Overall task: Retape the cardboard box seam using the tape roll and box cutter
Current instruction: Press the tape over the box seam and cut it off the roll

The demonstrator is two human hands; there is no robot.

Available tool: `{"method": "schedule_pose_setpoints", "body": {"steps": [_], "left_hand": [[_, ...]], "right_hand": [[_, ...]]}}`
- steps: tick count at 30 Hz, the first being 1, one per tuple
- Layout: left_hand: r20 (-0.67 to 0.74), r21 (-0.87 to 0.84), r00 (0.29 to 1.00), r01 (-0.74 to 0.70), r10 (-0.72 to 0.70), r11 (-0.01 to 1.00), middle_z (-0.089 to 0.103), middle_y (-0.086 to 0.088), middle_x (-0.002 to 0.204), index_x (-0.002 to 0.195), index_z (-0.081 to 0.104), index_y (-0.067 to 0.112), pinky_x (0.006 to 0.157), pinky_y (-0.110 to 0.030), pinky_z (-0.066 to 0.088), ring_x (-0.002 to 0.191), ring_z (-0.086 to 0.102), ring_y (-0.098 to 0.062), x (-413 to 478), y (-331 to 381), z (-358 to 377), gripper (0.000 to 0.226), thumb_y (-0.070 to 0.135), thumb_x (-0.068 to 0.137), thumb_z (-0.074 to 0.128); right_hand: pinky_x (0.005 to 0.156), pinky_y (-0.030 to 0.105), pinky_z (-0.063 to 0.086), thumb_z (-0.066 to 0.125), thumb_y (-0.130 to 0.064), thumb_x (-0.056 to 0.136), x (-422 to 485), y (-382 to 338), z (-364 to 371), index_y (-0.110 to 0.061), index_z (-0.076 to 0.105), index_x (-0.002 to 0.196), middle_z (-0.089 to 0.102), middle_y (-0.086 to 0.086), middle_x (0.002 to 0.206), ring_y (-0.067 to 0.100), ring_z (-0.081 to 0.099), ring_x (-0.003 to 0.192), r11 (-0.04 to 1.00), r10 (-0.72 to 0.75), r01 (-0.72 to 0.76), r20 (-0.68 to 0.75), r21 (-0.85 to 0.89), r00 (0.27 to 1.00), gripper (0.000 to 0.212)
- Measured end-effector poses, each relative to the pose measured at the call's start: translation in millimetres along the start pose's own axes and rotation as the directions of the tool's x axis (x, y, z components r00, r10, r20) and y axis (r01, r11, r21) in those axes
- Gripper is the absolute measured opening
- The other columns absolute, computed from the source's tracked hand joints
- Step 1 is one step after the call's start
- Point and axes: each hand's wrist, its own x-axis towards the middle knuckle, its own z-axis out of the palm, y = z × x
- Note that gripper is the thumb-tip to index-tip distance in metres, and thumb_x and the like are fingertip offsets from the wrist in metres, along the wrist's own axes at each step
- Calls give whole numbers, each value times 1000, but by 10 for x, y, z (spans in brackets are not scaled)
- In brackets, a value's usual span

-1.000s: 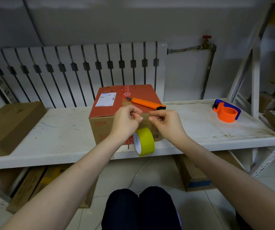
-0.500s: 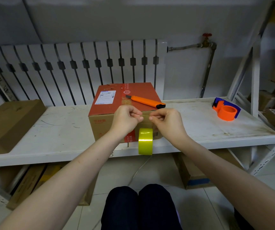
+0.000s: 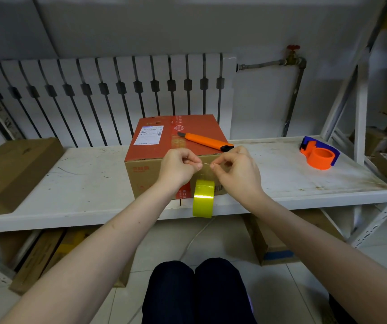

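Head view: two hands held the free end of the tape in front of the cardboard box.

The left hand and the right hand were close together, each with thumb and forefinger pinched shut on the pulled-out tape end, which was stretched thin between them. The yellow tape roll hung below the hands, in front of the near wall of the cardboard box. The box stood on the white shelf, near its middle. The orange box cutter lay on the red top of the box, at the right side. An orange and blue tape dispenser sat far to the right on the shelf, and a flat brown carton lay at the left.
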Motion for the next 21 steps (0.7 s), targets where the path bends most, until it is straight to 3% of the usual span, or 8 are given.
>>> {"method": "schedule_pose_setpoints", "body": {"steps": [3,6,8,13,16,19,21], "left_hand": [[-33,8,999,6,-6,1000,57,5,67,68,66,19,67,-23,39,62,48,-8,-3,14,32,15,11,79,69],[-81,26,997,-14,16,1000,63,0,87,67,67,21,74,-25,38,83,54,-14,0,17,45,14,14,80,70],[-74,18,996,-52,53,999,63,4,80,72,69,17,68,-24,39,80,54,-12,1,26,42,10,12,80,68],[-8,28,995,-97,98,995,53,15,56,72,69,17,55,-18,35,47,48,5,12,74,46,15,5,81,65],[5,27,997,-74,73,997,52,12,57,75,70,16,60,-21,38,55,46,0,36,62,-5,8,13,82,67],[14,18,998,-54,54,998,54,10,62,75,70,19,68,-24,41,64,49,-6,21,57,-35,7,19,82,69],[7,42,999,-53,52,998,59,12,71,79,71,17,65,-22,41,72,52,-5,-2,73,-32,6,20,83,68]], "right_hand": [[69,38,52,60,-22,85,-5,-14,21,-20,64,80,58,-1,97,15,58,83,999,-41,40,26,20,999,6],[69,45,52,55,-16,84,11,-13,13,-14,61,79,65,5,83,20,60,75,992,-60,55,48,110,997,8],[67,46,52,54,-12,83,14,-16,0,-12,59,81,64,8,72,22,59,67,980,-69,54,73,190,995,6],[63,40,50,61,-24,85,60,-33,9,-17,60,90,56,-2,66,11,49,59,970,-88,53,139,238,986,8],[63,37,50,63,-25,87,109,-11,-13,-22,62,78,56,-9,65,7,50,59,981,-120,102,101,164,988,9],[61,30,50,65,-28,86,111,9,-30,-23,66,79,55,-15,65,5,53,62,984,-145,135,87,118,986,9],[61,27,49,65,-31,86,91,17,-27,-20,69,82,58,-13,66,6,57,64,987,-136,128,84,100,987,12]]}}
